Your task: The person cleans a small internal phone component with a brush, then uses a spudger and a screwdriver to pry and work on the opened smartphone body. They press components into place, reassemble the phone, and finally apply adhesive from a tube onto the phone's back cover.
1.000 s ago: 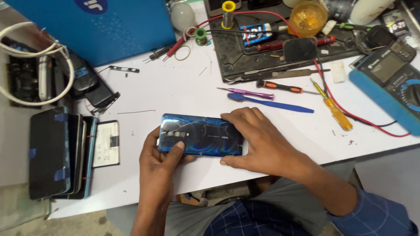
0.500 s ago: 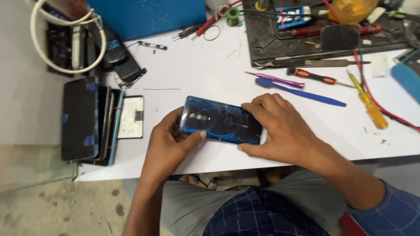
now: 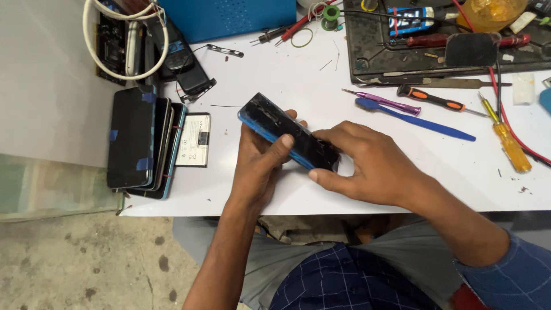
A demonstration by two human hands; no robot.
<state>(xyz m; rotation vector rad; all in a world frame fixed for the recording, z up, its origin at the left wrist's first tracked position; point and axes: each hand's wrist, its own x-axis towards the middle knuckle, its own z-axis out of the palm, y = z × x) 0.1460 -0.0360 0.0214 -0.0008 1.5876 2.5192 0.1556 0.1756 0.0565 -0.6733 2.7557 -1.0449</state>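
We hold the phone (image 3: 288, 136) tilted up on its long edge above the white desk (image 3: 275, 74), between both hands. Its long axis runs on a diagonal, from the upper end at the far left down to the lower end at the near right, so one end points away toward the stack of phones (image 3: 140, 140) and the other sits under our right palm. Our left hand (image 3: 261, 163) comes up from below and cups the near side, thumb pressed on the dark face and fingers (image 3: 291, 115) curled round behind, closed on the phone. Our right hand (image 3: 367, 163) lies over the lower right end, thumb under the edge and fingers bent down along the top, also gripping it. Both hands touch the phone; the left one holds nearer its middle, the right one only its end. The blue rim faces us along the lower edge. Beside the stack a loose battery (image 3: 193, 139) lies flat. Well apart to the right rest a blue pry tool (image 3: 413, 117), a purple screwdriver (image 3: 381, 102), an orange-handled screwdriver (image 3: 430, 99) and a yellow one (image 3: 508, 143).
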